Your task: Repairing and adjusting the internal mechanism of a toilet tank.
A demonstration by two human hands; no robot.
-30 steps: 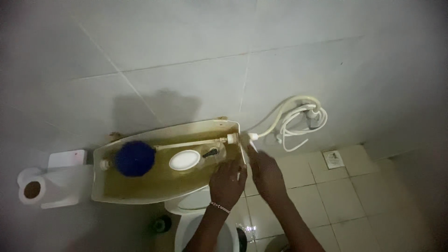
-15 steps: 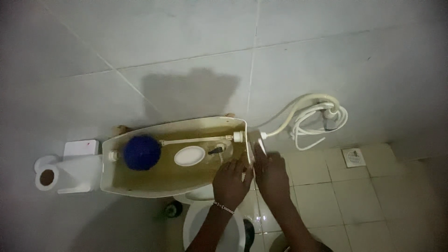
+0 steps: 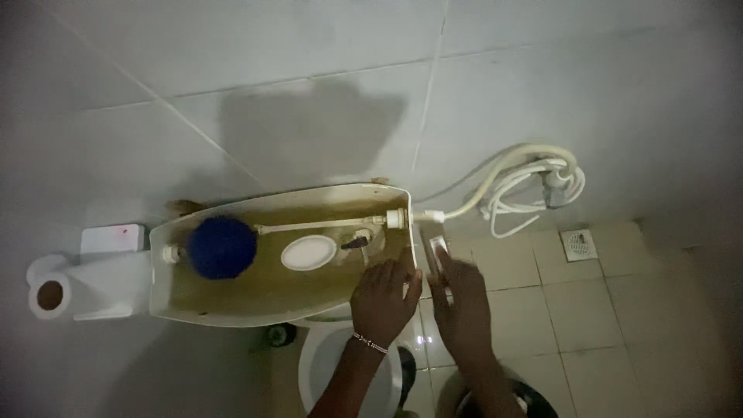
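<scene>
Cistern: cream, lid off, fixed to the tiled wall, its open top facing the camera; the right end stands just beside both hands.
Float ball: dark blue, round, inside the cistern near its left end.
Float arm: pale rod that runs from the ball along the rear edge to the white inlet fitting at the cistern's right rear corner.
Flush valve cap: white oval disc in the middle of the cistern, right of the ball.
Left hand: palm down, fingers loosely spread, lying over the front right corner of the cistern; the fingertips touch the rim there; nothing is gripped. A thin beaded bracelet circles the wrist.
Right hand: just right of the cistern's right end, fingers raised around a small white piece at its fingertips; whether the fingers pinch the piece or only rest against it cannot be told.
Hose: pale flexible hose that leaves the inlet fitting, rises along the wall and hangs in loose coils to the right, well apart from the hands.
Toilet bowl: white, below the cistern, partly hidden by the left forearm.
Paper roll: white, on a holder left of the cistern, beyond its left end.
Floor drain: small square grate in the tiled floor, right of the hands.
</scene>
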